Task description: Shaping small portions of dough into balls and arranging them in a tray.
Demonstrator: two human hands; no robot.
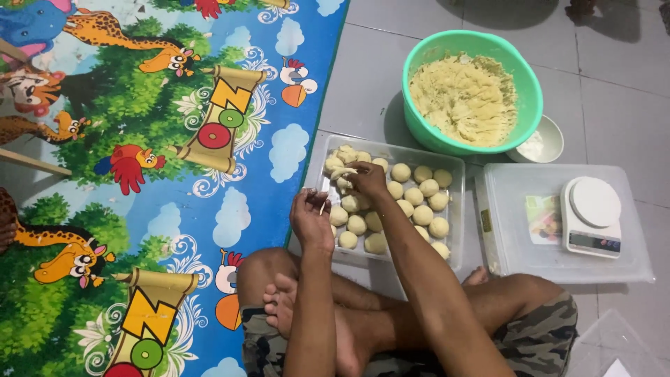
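Observation:
I sit cross-legged on the floor before a clear plastic tray (pixel 457 209) filled with several pale dough balls (pixel 421 215). My right hand (pixel 366 178) reaches into the tray's left part and pinches a shaped piece of dough (pixel 342 172) among other twisted pieces at the far left corner. My left hand (pixel 310 218) hovers at the tray's left edge, fingers curled around a thin short stick (pixel 322 207).
A green bowl (pixel 530 84) of crumbly yellow dough stands beyond the tray, a small white bowl (pixel 555 143) beside it. On the right, a white kitchen scale (pixel 592 216) sits on a clear lidded box (pixel 509 230). A colourful cartoon play mat (pixel 160 174) covers the floor to the left.

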